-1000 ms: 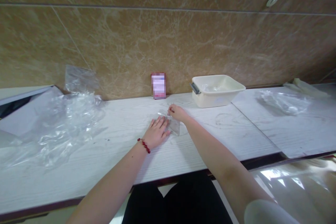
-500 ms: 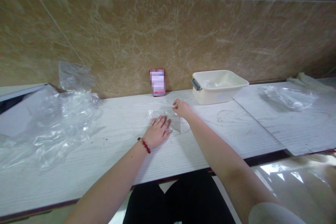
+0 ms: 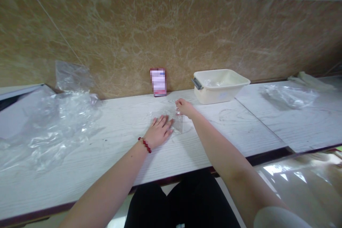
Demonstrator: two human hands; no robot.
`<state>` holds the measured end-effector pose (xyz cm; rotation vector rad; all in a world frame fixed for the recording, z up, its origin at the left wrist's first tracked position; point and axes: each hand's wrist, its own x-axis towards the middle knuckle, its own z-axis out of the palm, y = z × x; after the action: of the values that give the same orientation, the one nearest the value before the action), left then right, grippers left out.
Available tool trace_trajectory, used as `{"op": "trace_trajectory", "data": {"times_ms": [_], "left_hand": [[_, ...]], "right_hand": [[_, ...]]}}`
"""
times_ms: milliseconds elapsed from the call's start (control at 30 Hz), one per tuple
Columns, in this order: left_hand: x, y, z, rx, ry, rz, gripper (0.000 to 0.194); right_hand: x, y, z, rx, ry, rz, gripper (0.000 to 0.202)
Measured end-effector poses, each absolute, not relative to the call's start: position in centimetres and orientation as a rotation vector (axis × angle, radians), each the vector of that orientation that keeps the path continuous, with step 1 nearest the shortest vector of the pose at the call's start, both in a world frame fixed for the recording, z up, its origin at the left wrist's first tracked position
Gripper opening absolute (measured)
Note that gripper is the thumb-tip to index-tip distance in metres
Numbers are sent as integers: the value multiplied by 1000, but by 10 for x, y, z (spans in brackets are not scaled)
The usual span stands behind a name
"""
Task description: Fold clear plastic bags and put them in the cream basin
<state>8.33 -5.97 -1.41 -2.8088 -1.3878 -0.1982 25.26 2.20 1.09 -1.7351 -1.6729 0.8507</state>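
Note:
My left hand (image 3: pixel 159 130) lies flat with its fingers spread, pressing a small clear plastic bag (image 3: pixel 177 125) onto the white wood-grain table (image 3: pixel 120 156). A bracelet of red beads (image 3: pixel 145 145) circles my left wrist. At the bag's upper right edge, my right hand (image 3: pixel 184 108) has its thumb and fingers pinched together. A bit of clear plastic shows just under those fingertips and seems to be part of the bag. Part of the bag is hidden under my left hand.
A cream plastic bin (image 3: pixel 219 94) with a grey handle holds clear plastic. A phone-like object (image 3: pixel 158 82) leans on the marbled wall. Crumpled clear plastic (image 3: pixel 64 124) covers the left side, beside a box (image 3: pixel 16 114). More clear plastic (image 3: pixel 292 96) and a pale cloth (image 3: pixel 310 81) lie right.
The view has shifted slightly. My right hand stays pinched at the bag's upper edge, where the plastic now looks lifted a little. My left hand keeps its place on the bag.

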Motion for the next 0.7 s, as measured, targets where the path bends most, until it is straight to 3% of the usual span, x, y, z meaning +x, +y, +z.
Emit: {"op": "trace_trajectory", "data": {"times_ms": [133, 367, 567, 700], "left_hand": [[84, -61, -13, -2813, -1394, -183, 48], [85, -62, -11, -2804, -1402, -165, 47], [85, -65, -8, -2779, -1376, -176, 42], [87, -66, -6, -2794, -1400, -164, 40]], "right_hand": [[251, 20, 12, -1658, -1646, 978, 20], [248, 3, 30, -1716, -1974, 171, 20], [213, -22, 21, -1616, -2337, 392, 34], [203, -22, 1, -1670, -2438, 296, 41]]}}
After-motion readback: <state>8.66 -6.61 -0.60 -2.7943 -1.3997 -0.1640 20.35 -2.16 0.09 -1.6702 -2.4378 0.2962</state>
